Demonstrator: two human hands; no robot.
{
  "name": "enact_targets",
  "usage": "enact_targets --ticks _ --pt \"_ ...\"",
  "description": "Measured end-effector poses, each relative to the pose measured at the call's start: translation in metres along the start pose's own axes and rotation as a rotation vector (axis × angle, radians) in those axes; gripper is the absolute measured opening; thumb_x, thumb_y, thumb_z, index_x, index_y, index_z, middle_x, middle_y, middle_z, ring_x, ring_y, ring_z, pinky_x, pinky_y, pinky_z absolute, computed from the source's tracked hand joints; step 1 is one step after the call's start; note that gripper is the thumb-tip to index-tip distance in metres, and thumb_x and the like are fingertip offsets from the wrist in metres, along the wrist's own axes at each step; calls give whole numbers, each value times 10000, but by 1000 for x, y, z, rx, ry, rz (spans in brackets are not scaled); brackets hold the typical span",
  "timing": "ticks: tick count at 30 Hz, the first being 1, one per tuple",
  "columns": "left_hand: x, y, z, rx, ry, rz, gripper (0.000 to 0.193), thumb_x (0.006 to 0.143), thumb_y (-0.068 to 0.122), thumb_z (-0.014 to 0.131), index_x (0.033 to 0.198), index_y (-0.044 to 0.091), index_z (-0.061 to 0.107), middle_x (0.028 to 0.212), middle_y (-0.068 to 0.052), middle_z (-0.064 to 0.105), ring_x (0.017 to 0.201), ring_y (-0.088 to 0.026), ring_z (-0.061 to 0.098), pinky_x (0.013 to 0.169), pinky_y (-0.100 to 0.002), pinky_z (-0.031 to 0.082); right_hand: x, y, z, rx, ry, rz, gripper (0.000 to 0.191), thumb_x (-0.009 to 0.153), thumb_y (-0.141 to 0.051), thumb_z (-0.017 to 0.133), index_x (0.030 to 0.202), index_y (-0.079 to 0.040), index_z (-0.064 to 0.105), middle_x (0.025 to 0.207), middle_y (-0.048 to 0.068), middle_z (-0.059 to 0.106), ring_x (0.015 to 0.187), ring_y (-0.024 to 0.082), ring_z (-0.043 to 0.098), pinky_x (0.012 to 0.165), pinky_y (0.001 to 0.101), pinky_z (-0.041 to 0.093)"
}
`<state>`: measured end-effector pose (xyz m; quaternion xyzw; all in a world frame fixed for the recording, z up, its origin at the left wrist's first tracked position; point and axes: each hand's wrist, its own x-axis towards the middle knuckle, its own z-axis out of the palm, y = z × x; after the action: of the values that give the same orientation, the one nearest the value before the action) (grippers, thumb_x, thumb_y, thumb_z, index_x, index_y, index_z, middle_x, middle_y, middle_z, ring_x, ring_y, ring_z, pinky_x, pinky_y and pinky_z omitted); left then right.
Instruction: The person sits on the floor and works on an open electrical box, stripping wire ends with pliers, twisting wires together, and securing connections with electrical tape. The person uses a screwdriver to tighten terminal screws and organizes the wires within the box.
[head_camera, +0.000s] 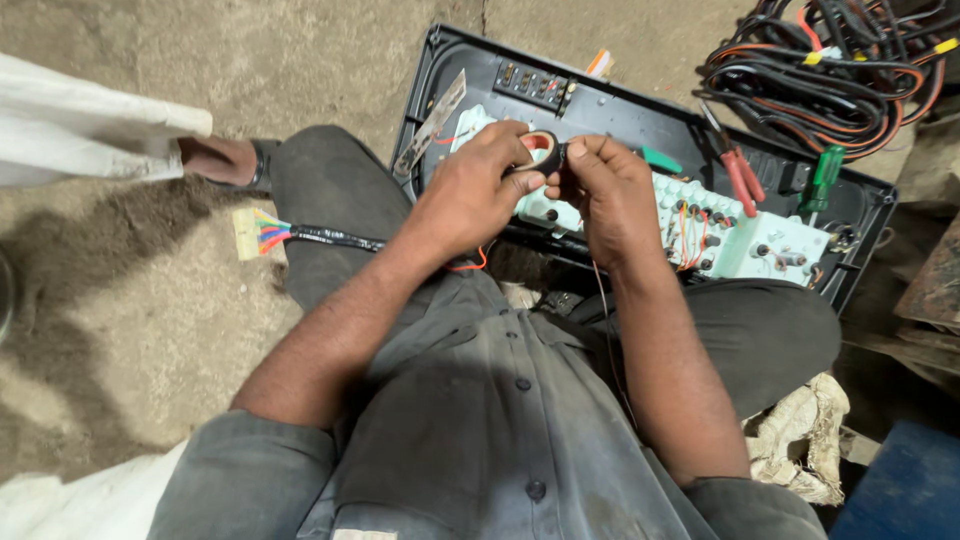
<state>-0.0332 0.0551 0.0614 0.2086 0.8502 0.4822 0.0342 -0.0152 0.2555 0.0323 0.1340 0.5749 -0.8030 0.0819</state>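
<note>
My left hand (478, 185) and my right hand (607, 190) meet over my lap and together hold a small roll of black tape (543, 152) with a red core. The left fingers wrap the roll from the left, and the right thumb and fingers pinch its right edge. Thin orange wires (470, 266) run from under my hands. Just beyond lies a pale green circuit panel (760, 245) with several sockets and wires, set in a black plastic housing (620, 110) that rests against my knees.
Red-handled pliers (738, 175) and a green-handled screwdriver (822, 178) lie on the housing. A bundle of black and orange cables (830, 70) is at the top right. A wiring plug with coloured wires (262, 233) crosses my left knee. Another person's foot (225, 160) stands left.
</note>
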Motion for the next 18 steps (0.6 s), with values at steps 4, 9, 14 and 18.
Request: enact_targets --ticks 4,9,14,18 --pt "-18 -16 -26 143 -73 -153 272 955 227 703 1160 53 661 1233 -187 646 1114 -410 643 923 -480 506 -9 43 -9 -136 36 85 235 1036 -131 596 1164 61 643 999 106 706 838 181 704 783 318 611" --pt "-63 -16 -36 195 -175 -550 292 979 273 642 1141 31 625 1191 -234 627 1076 -476 614 886 -543 480 -20 101 -1 -146 21 277 340 1007 -88 560 1300 82 590 1066 125 724 852 163 727 780 295 620" --pt "-76 -8 -31 95 -92 -599 296 985 277 622 1132 20 613 1161 -224 642 1082 -461 620 876 -532 485 -9 105 7 -17 79 382 426 986 -47 586 1383 98 538 1078 139 745 759 142 669 668 281 564" --pt "-82 1 -25 -10 -77 -580 293 989 277 611 1153 36 633 1156 -193 659 1081 -416 647 897 -491 503 3 89 10 -289 53 324 443 958 -77 587 1371 75 539 1053 133 746 722 140 667 609 268 545"
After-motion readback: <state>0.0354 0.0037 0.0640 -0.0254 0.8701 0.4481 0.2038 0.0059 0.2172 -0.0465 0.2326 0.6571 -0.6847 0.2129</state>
